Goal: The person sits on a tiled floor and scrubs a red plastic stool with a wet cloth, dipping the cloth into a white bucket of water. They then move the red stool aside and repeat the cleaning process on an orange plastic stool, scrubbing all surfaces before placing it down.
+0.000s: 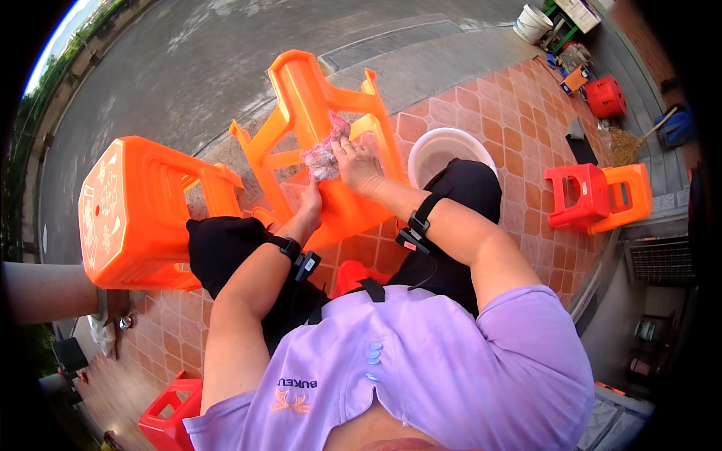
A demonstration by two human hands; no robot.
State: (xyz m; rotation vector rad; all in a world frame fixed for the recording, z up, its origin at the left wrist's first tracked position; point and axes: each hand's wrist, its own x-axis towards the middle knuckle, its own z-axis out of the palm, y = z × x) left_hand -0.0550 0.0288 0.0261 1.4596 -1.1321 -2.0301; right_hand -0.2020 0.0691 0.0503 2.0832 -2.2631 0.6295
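An orange plastic stool lies tipped between my knees, its legs and crossbars facing up and away from me. My right hand presses a wet pink and grey cloth against the inside of one leg panel. Just below the cloth, my left hand is at the stool's edge; its fingers are partly hidden, so its grip is unclear. A second orange stool with a patterned seat stands to the left, beside my left knee. Past my right knee sits a pale round basin, partly covered by the knee.
Small red and orange stools stand at the right on the tiles. A straw broom, a red basket and a white bucket are farther off. A red stool is at lower left, near a round post.
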